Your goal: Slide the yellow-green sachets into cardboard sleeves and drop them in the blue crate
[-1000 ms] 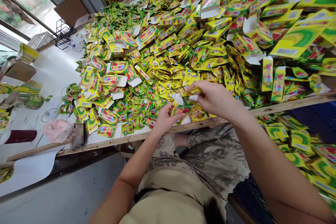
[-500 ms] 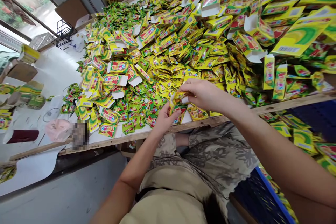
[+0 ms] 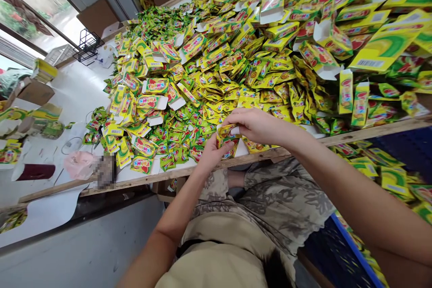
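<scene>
Near the front edge of the table, my left hand [image 3: 209, 156] is closed around a small printed candy box [image 3: 230, 150], its thumb across the front face. The box's open end points up and shows a white flap. My right hand [image 3: 258, 125] has its fingers bent at that end, on a yellow candy sachet [image 3: 226, 131] in the mouth of the box. Some of the right fingertips are hidden. Yellow sachets [image 3: 249, 101] lie in a heap just behind both hands, and green sachets [image 3: 180, 156] are left of the box.
Several candy boxes [image 3: 151, 101] with open white flaps lie across the pile. A wooden rim [image 3: 189, 172] runs along the table front. Blue crates [image 3: 359, 252] with boxes stand low on the right. A pink bag [image 3: 79, 165] and a black wire rack [image 3: 87, 47] are at left.
The sachet at the box mouth sits slightly lower, with the right fingers closer over it. Both hands stay almost in place. The view has shifted a little.
</scene>
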A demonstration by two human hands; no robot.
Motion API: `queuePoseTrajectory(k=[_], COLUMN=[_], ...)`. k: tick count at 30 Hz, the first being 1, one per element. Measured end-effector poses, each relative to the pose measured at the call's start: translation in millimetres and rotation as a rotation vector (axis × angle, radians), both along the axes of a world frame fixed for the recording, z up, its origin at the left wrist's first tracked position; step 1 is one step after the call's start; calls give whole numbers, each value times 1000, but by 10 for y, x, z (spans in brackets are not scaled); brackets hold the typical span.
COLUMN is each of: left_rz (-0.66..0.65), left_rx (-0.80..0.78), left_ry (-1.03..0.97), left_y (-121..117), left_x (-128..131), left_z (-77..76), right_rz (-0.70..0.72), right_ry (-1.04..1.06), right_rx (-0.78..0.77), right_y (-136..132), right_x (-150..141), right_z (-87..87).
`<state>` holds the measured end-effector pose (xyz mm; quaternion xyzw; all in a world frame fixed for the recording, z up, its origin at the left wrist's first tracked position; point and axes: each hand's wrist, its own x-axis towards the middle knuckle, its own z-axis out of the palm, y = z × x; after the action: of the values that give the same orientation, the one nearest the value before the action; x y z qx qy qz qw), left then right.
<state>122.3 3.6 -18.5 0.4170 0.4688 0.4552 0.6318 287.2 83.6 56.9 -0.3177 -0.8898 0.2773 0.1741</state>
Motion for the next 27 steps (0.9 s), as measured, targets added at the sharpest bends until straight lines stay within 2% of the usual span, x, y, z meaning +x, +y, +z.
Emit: queuePoseTrajectory(k=[4,8,13,15,17,19,20,23,25,27], left_rz=[9,-4,-14,11,116,223,233,111,44,10], left_rx=[-10,-8,0,68,202,365,442,556,507,401], left_ry=[5,23,46,86,162,302,391,624,699,713], left_y=[1,-6,-13,-25,-38,-39,-32,18,52,71], left_x=[-9,-32,-9,16,28,10,-12,-108,-174,-225], left_z=[-25,-45,-14,10,54,129,179,333,404,438], right_rz=[-108,-100,-100,-136,-148,-106,-71,-2,-41,-154], right_ry=[73,64,37,40,33,20,11,-15,10,105], right_rx=[45,-60,-120,-146,-157,-146,-135,-108,-116,-172], right_y=[-14,-20,-7,-16,-30,-44,-51,-66,-77,-91], right_x=[-25,-22,20,40,53,53,49,32,31,43], right_z=[-4,29,23,1,-4,21,43,106,112,76])
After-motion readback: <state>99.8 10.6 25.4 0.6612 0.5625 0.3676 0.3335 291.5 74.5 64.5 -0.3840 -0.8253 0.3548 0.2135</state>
